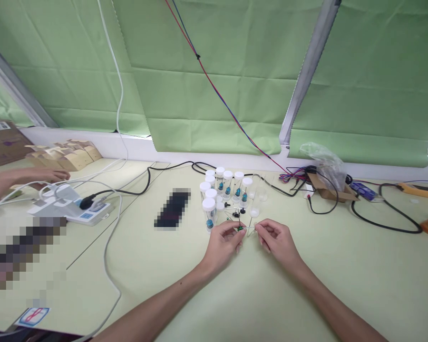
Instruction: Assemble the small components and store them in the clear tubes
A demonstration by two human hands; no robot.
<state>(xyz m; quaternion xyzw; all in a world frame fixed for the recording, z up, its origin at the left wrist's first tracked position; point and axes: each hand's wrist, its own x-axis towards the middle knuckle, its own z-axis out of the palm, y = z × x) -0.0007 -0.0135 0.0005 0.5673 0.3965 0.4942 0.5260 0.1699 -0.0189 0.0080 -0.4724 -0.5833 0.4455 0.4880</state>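
My left hand [225, 241] pinches a small green part [240, 229] with thin rods on it. The fingertips of my right hand [276, 237] are closed on the end of a thin pale rod [249, 227] that runs across from the green part. Just beyond my hands lie small black pieces [236, 214]. Several clear tubes with white caps [209, 204] stand upright behind my left hand, with blue-green parts [237, 193] inside some of them. An uncapped clear tube [255, 206] stands behind my right hand.
A blurred-out dark rectangle [173, 209] lies left of the tubes. Farther left are a white power strip [71, 204] with cables, another person's hand [50, 175] and cardboard boxes [67, 154]. At right, an open carton [331, 187] holds a plastic bag, with black cables [385, 228] beside it.
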